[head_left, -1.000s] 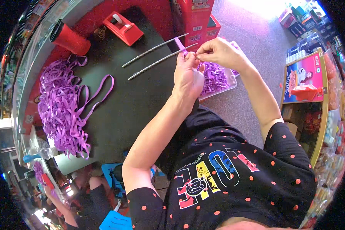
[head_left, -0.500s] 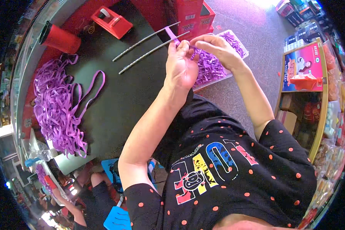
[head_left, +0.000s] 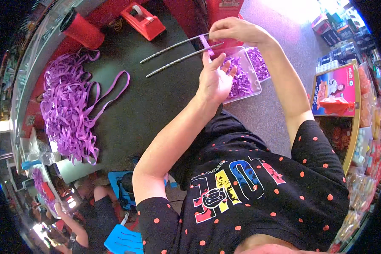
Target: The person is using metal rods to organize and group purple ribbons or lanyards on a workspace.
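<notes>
Two long metal drill bits (head_left: 173, 64) lie side by side over the dark table, their far ends out past its right edge. A purple ribbon (head_left: 205, 43) spans both bits near those ends. My right hand (head_left: 237, 31) is closed at the end of the upper bit, beside the ribbon; what its fingers grip is hidden. Just below the lower bit, my left hand (head_left: 217, 80) is open, palm up with fingers spread. Its thumb points up next to the ribbon. Under it stands a clear plastic tub (head_left: 255, 80) of short purple ribbon pieces.
A big heap of purple ribbon (head_left: 67, 110) covers the table's left side, one loop trailing right. Behind it are a red cup (head_left: 86, 34) and a red tape dispenser (head_left: 144, 21). A display case (head_left: 354, 139) stands right. Another person's arm (head_left: 74, 222) shows lower left.
My left hand has opened from its pinch at the ribbon and dropped slightly. My right hand has risen to the upper bit's end. The view has shifted, revealing more of the tubs.
</notes>
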Demonstrator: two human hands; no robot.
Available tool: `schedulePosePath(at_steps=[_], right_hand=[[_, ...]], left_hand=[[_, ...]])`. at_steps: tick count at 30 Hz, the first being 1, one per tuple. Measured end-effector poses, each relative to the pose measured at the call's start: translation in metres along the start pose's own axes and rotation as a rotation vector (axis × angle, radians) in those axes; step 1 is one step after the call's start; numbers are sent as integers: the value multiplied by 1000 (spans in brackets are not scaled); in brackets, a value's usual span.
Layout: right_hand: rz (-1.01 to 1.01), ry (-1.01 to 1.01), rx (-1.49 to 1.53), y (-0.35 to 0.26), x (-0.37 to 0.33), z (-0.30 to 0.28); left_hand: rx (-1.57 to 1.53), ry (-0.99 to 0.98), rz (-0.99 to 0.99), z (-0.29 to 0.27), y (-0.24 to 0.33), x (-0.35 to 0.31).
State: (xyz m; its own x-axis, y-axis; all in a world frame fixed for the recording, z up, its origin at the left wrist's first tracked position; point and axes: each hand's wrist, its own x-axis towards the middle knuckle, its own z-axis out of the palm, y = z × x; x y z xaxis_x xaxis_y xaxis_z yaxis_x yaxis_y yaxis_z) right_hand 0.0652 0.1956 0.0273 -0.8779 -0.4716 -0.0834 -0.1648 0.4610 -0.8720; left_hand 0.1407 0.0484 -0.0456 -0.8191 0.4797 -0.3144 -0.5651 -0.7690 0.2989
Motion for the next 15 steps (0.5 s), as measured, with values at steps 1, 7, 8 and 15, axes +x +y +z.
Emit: schedulePosePath(at_steps=[1, 7, 8, 15], right_hand=[[41, -89, -29, 4, 14, 0], [152, -166, -119, 10, 33, -3], [174, -151, -148, 11, 35, -2], [167, -133, -274, 13, 36, 1]], left_hand=[[-17, -3, 0, -1, 0, 0], [-59, 14, 6, 3, -5, -2], [-67, 15, 9, 2, -5, -1], [-69, 16, 0, 5, -6, -4]])
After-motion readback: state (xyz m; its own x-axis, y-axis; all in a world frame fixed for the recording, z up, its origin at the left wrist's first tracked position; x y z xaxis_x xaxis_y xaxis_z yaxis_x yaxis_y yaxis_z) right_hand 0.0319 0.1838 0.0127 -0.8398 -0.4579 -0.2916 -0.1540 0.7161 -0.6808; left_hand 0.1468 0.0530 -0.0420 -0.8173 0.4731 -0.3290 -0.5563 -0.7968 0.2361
